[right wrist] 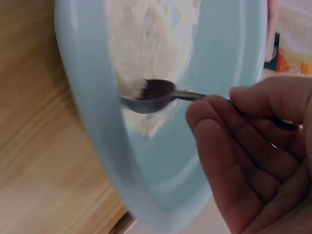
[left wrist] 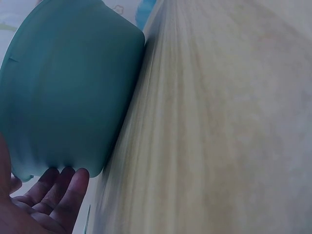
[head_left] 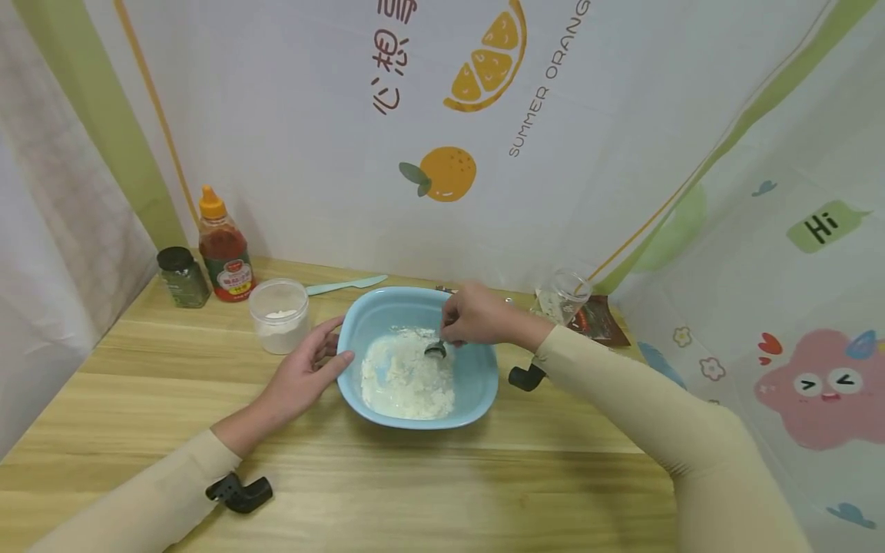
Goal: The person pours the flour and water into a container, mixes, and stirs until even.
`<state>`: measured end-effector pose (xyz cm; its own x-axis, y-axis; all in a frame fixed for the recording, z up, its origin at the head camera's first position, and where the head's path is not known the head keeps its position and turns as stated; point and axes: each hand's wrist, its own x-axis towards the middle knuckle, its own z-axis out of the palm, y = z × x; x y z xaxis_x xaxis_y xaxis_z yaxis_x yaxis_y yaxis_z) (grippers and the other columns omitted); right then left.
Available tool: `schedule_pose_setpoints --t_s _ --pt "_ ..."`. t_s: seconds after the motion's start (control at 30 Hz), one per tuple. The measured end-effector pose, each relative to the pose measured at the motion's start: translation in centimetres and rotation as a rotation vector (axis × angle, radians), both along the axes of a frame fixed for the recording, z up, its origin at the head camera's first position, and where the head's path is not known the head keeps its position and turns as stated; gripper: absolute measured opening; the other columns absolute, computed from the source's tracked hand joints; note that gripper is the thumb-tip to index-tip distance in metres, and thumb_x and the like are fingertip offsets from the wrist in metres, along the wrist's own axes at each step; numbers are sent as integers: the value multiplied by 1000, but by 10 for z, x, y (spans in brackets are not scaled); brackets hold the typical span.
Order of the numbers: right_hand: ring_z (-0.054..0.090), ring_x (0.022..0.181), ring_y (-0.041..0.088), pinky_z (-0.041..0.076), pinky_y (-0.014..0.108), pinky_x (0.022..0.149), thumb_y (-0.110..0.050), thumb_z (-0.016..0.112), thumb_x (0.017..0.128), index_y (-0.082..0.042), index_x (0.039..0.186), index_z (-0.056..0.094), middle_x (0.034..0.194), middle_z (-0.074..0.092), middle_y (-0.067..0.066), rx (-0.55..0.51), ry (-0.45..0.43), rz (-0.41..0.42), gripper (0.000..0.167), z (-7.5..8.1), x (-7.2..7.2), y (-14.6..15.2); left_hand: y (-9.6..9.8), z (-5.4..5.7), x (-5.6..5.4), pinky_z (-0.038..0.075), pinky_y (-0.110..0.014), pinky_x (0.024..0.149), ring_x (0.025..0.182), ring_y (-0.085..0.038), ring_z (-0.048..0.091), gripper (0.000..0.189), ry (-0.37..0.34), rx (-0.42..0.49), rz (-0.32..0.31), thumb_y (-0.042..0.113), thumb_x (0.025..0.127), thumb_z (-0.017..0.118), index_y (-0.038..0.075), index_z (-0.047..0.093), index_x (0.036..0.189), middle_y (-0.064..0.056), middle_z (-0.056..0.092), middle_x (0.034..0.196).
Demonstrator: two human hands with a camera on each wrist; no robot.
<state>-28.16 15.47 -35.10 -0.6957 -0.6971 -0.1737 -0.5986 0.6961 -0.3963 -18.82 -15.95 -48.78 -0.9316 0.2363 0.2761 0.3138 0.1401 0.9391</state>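
Note:
A light blue plastic basin (head_left: 487, 384) stands on the wooden table with white flour (head_left: 408, 380) and some wet, lumpy patches in it. With the thumb on the rim and fingertips against the outer wall, my left hand (head_left: 307, 376) holds the basin's left side. My right hand (head_left: 480, 313) reaches over the far right part of the basin and pinches a spoon's thin handle. The spoon's dark, round bowl (right wrist: 153, 95) carries a little flour and dips close to the mixture. In the left wrist view, the fingers (left wrist: 73, 190) touch the basin's side near its base.
Left of the basin stand a clear jar of white powder (head_left: 280, 326), a red sauce bottle (head_left: 224, 253) and a dark-lidded herb jar (head_left: 183, 278). A pale plastic knife (head_left: 347, 285) lies behind. Beyond the right forearm are a tilted clear container (head_left: 563, 296) and a brown packet (head_left: 608, 322).

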Motion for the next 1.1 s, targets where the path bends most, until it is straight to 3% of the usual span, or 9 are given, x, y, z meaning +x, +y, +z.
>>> schedule_pose_setpoints --t_s 0.13,0.27,0.4,0.57,0.73,0.83,0.97,1.1 --pt "66 64 9 48 25 59 -13 75 102 -14 89 82 71 72 -12 11 -69 89 15 4 17 -6 -1 0 1 64 -27 93 124 -33 67 62 4 -4 3 15 115 63 5 38 171 -27 68 140" --pt "70 70 9 52 26 63 -14 76 103 -15 90 82 75 75 -10 -45 -141 150 14 2 22 -20 -3 0 2 64 -27 92 123 -30 68 61 15 0 4 14 115 62 5 37 171 -26 68 140" --pt "73 74 10 57 26 66 -16 77 104 -14 93 83 77 77 -11 -75 -98 93 12 -5 12 -26 -1 -2 1 64 -27 93 123 -32 68 61 17 0 -4 13 115 62 4 37 171 -26 68 138" --pt "78 79 21 62 29 68 -13 77 105 -6 96 84 81 78 -7 -85 -67 -31 13 -10 -4 -16 0 0 1 63 -26 93 124 -37 67 62 9 0 -6 14 115 62 4 37 171 -27 68 138" --pt "73 70 18 57 30 62 -12 76 104 -6 93 83 77 76 -7 -53 -50 -68 14 -6 -1 1 0 2 1 63 -26 94 125 -36 67 62 3 -7 -3 15 116 61 3 37 171 -27 68 139" --pt "64 62 11 52 27 58 -12 75 102 -12 87 81 71 72 -10 -9 -19 -33 16 -1 11 5 0 2 1 63 -26 94 125 -36 67 62 3 -9 -1 15 116 61 3 36 171 -27 68 139" --pt "58 58 5 49 24 57 -11 75 100 -19 83 78 69 68 -13 10 -10 83 19 5 31 -3 0 1 0 63 -26 94 124 -34 67 62 2 -12 -3 14 116 61 4 36 171 -27 68 140" --pt "59 60 1 48 21 59 -9 75 99 -15 85 80 72 71 -12 -40 -13 175 16 3 35 -13 2 0 0 63 -25 94 123 -26 68 61 7 -15 1 14 116 61 5 37 171 -26 68 140"
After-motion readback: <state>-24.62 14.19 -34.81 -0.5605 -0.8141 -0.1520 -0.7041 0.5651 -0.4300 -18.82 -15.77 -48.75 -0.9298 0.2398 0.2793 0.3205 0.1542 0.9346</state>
